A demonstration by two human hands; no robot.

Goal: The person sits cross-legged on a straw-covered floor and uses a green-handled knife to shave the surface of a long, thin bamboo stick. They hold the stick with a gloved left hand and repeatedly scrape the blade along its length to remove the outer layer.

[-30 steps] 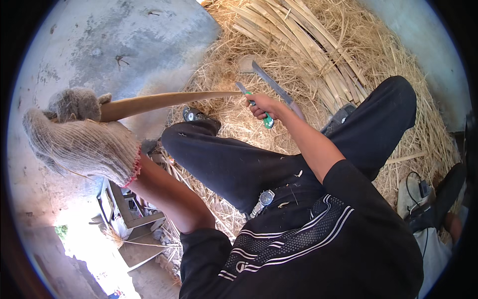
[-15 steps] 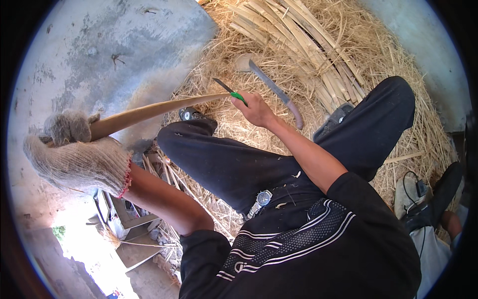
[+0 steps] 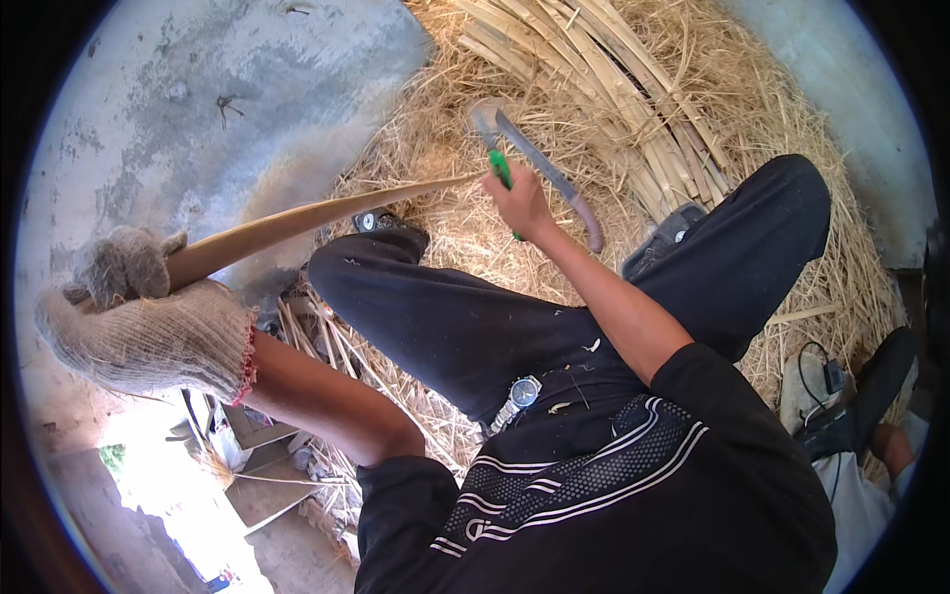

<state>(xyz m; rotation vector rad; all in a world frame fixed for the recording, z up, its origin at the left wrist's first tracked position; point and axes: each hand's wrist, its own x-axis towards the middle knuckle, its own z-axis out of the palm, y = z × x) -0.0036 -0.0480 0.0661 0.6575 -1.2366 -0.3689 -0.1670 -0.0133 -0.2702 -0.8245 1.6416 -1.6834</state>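
My left hand [image 3: 139, 282], in a knitted grey work glove with a red-edged cuff, is closed around the thick end of a long, pale bamboo strip [image 3: 307, 217]. The strip slants up to the right and narrows toward my right hand. My bare right hand [image 3: 521, 201] grips a knife by its green handle [image 3: 501, 168], next to the strip's far tip. The knife's blade points away from me and is hard to make out against the straw. Just beyond that hand, a machete [image 3: 540, 161] with a brown handle lies on the shavings.
Bamboo strips [image 3: 618, 89] lie bundled on a thick bed of shavings [image 3: 435, 252]. A weathered wall [image 3: 247, 89] stands at the left. On my lap rests a wristwatch [image 3: 522, 393]. Another person's arm [image 3: 893, 445] and a black cable show at lower right.
My right hand has moved slightly right, and the knife has swung from pointing left to pointing away from me. My left hand has shifted a little left with the strip.
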